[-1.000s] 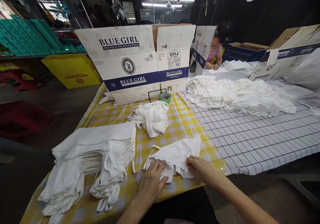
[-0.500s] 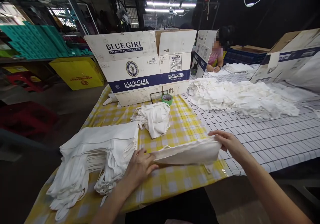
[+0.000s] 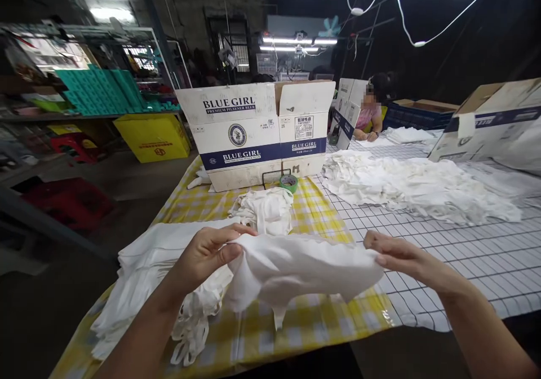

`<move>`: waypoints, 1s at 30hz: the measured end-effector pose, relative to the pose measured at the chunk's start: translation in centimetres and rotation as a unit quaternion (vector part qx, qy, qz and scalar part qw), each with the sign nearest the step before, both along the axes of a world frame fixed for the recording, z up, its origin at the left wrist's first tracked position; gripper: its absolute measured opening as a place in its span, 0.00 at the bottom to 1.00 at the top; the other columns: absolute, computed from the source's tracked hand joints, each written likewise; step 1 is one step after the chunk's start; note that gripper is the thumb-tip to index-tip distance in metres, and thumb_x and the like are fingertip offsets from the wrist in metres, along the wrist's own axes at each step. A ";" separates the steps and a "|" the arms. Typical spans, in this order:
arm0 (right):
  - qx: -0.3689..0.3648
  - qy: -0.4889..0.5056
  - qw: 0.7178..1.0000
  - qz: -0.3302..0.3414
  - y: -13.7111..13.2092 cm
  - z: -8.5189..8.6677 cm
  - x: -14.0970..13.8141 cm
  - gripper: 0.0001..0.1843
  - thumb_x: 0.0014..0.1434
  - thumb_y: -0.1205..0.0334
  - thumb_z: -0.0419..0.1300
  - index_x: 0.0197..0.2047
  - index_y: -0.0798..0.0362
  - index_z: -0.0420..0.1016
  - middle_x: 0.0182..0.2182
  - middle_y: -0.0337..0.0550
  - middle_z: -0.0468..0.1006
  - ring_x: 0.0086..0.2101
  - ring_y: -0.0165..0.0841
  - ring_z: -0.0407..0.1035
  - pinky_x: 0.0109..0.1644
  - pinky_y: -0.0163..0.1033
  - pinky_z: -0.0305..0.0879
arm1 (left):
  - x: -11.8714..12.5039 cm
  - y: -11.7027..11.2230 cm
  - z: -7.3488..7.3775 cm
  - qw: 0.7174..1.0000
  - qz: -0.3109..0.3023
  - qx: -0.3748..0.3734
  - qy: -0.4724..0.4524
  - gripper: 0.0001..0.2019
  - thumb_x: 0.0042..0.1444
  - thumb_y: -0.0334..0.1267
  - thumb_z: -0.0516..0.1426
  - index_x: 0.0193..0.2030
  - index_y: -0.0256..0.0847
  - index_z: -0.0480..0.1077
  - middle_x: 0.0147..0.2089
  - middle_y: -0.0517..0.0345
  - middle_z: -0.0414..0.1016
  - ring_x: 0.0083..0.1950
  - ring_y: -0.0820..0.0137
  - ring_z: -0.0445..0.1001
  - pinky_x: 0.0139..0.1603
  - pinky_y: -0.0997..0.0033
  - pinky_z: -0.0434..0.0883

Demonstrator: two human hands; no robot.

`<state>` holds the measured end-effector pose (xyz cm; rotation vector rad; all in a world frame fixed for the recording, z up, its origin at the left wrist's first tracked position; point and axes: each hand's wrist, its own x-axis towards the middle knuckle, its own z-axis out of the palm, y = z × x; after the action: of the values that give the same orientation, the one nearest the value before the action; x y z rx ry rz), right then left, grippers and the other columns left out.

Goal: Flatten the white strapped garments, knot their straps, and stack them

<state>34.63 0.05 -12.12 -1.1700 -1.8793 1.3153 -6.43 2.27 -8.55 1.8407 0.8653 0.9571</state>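
I hold a white cloth piece up off the table, stretched between both hands. My left hand pinches its left end, fingers closed on the fabric. My right hand grips its right end. A strap hangs down from the cloth's underside. Below and to the left lies a neat stack of white cloth pieces with straps on the yellow checked tablecloth. A small crumpled heap of white cloth sits just behind the piece I hold.
An open BLUE GIRL cardboard box stands at the back, with a green tape roll in front. A big pile of white cloth lies on the grid tablecloth to the right. Another person sits far back beside more boxes.
Both hands have lifted the white cloth piece off the table and raised it, stretched between them. The view has tilted upward.
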 end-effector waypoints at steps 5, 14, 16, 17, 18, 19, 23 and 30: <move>0.028 0.261 0.963 -0.057 1.2 -1.1 0.7 0.14 0.53 0.50 0.56 0.26 0.51 0.71 0.38 0.46 0.64 0.38 0.39 0.63 0.36 0.41 0.64 | -0.4 1.1 -0.8 0.998 0.006 -0.050 -0.045 0.14 0.53 0.46 0.55 0.30 0.35 0.73 0.27 0.56 0.72 0.28 0.72 0.68 0.28 0.75 0.65; -0.033 0.298 0.951 0.074 2.6 0.4 -8.4 0.16 0.52 0.53 0.61 0.20 0.53 0.67 0.22 0.37 0.62 0.26 0.29 0.60 0.32 0.37 0.58 | 7.5 1.0 0.0 0.991 -0.099 -0.037 0.080 0.25 0.54 0.43 0.56 0.59 0.48 0.59 0.53 0.53 0.67 0.53 0.64 0.64 0.51 0.65 0.62; -0.056 0.260 0.962 0.064 2.8 1.0 -10.5 0.14 0.53 0.55 0.61 0.22 0.55 0.69 0.21 0.36 0.62 0.24 0.26 0.58 0.29 0.34 0.55 | 9.3 0.9 -0.1 0.986 -0.147 -0.064 0.052 0.27 0.53 0.44 0.57 0.60 0.46 0.57 0.49 0.53 0.69 0.49 0.65 0.66 0.48 0.66 0.64; -0.061 0.245 0.966 0.059 2.9 1.2 -11.2 0.14 0.54 0.55 0.61 0.24 0.55 0.69 0.21 0.35 0.63 0.23 0.25 0.57 0.28 0.33 0.54 | 9.8 1.0 -0.1 0.983 -0.155 -0.084 0.042 0.27 0.52 0.45 0.57 0.59 0.44 0.58 0.44 0.54 0.70 0.46 0.66 0.68 0.45 0.67 0.65; -0.063 0.234 0.969 0.055 3.0 1.4 -11.5 0.13 0.54 0.54 0.60 0.26 0.56 0.70 0.21 0.35 0.63 0.23 0.24 0.57 0.27 0.32 0.53 | 10.0 1.2 -0.2 0.981 -0.157 -0.104 0.038 0.25 0.52 0.46 0.57 0.56 0.42 0.61 0.40 0.55 0.71 0.41 0.67 0.68 0.41 0.69 0.66; -0.065 0.226 0.971 0.053 3.1 1.5 -11.6 0.13 0.54 0.54 0.60 0.28 0.56 0.71 0.21 0.35 0.64 0.22 0.24 0.56 0.26 0.31 0.52 | 10.0 1.5 -0.3 0.978 -0.162 -0.123 0.039 0.22 0.52 0.46 0.57 0.52 0.39 0.64 0.36 0.57 0.70 0.38 0.69 0.68 0.38 0.71 0.66; -0.062 0.212 0.974 0.042 3.3 1.8 -10.4 0.13 0.54 0.54 0.60 0.29 0.56 0.70 0.22 0.35 0.65 0.21 0.23 0.57 0.23 0.30 0.49 | 8.9 2.4 -0.7 0.967 -0.202 -0.154 0.025 0.15 0.50 0.46 0.58 0.33 0.33 0.71 0.33 0.57 0.68 0.34 0.71 0.66 0.34 0.75 0.64; -0.064 0.165 0.979 0.096 3.6 2.6 -9.6 0.14 0.51 0.55 0.63 0.28 0.56 0.67 0.22 0.34 0.63 0.22 0.22 0.56 0.23 0.29 0.46 | 6.1 3.5 0.5 0.967 -0.158 -0.164 -0.116 0.14 0.49 0.46 0.59 0.27 0.34 0.73 0.26 0.57 0.71 0.30 0.71 0.69 0.34 0.74 0.66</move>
<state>25.01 3.64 -9.54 -0.7824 -1.7147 1.6451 -0.35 5.80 -8.10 1.4901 0.5291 0.7554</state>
